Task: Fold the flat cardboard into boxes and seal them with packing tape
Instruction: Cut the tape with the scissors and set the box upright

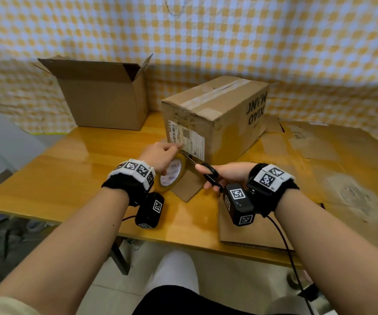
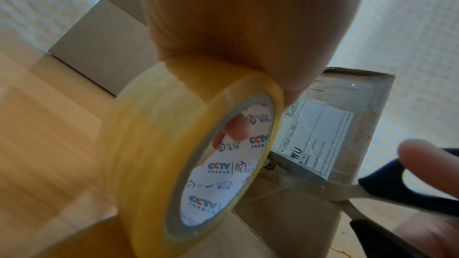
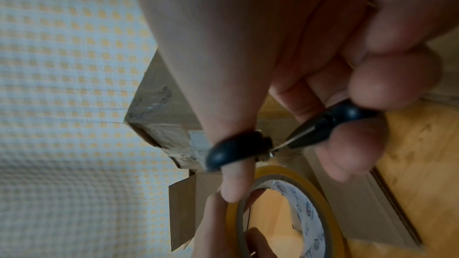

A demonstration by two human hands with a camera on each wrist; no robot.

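A closed cardboard box (image 1: 215, 117) with a shipping label and clear tape along its top seam stands mid-table. My left hand (image 1: 160, 155) grips a roll of yellowish packing tape (image 1: 172, 176) (image 2: 188, 152) (image 3: 285, 209) against the box's near face, fingers through its core. My right hand (image 1: 224, 176) holds black-handled scissors (image 1: 208, 173) (image 2: 347, 189) (image 3: 248, 144), thumb through one loop. The blades point at the tape strip between roll and box.
An open-topped cardboard box (image 1: 101, 96) stands at the back left. Flat cardboard sheets (image 1: 333, 160) cover the right side of the wooden table (image 1: 74, 169). A checked yellow cloth hangs behind. The table's near edge lies just below my wrists.
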